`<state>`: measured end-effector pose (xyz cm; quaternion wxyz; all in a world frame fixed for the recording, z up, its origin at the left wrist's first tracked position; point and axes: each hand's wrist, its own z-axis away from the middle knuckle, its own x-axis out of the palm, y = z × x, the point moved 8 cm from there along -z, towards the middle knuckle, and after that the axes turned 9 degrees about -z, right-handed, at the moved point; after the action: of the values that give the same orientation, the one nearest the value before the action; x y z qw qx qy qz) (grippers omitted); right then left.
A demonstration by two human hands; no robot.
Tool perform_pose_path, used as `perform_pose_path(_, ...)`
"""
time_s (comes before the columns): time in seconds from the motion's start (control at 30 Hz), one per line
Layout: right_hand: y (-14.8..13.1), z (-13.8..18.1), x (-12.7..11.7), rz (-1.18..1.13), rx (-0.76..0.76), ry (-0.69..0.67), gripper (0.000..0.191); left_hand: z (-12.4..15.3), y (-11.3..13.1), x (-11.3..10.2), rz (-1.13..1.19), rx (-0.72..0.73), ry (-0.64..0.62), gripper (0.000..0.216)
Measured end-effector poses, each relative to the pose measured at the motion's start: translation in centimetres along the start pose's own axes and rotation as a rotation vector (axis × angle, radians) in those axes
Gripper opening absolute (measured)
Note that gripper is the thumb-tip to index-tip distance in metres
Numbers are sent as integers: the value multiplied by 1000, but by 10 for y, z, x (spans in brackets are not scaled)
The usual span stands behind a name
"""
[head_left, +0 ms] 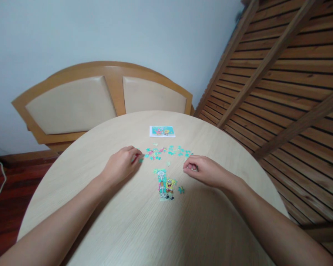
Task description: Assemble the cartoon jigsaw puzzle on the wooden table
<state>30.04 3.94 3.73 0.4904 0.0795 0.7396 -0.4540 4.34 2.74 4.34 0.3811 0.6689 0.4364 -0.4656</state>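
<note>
A partly joined jigsaw puzzle [162,184] lies on the table, showing a pale blue-green figure beside a yellow square one. Several loose puzzle pieces [153,152], mostly teal with some pink, are scattered in a band beyond it. My left hand [123,160] rests at the left end of that band, fingers bent and closed at a teal puzzle piece [141,160]. To the right of the joined part, my right hand [201,168] is curled, thumb against the fingers; whatever it may hold is hidden. A small teal-yellow cluster [181,190] lies right of the joined part.
A printed picture sheet [162,131] lies toward the far edge of the round wooden table [122,225]. Single pale pieces lie near the sheet and between the hands. Behind the table stands a padded wooden bench back [118,92]; a slatted wooden panel [280,92] rises at right.
</note>
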Motion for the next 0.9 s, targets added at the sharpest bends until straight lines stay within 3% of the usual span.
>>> perform_pose_path(0.13,1,-1,1,-4,1,-7,16,-2,-25,12,-26,-44,-72,33)
perform_pose_path(0.47,-2,0,3,12,-2,-17,16,-3,-37,25,27,-54,-91,25)
perform_pose_path(0.7,0,0,5,19,3,-19,15,-3,-36,24,89,-97,-121,27)
perform_pose_path(0.9,2,-1,5,22,4,-9,15,-3,-23,8,92,-63,-85,28)
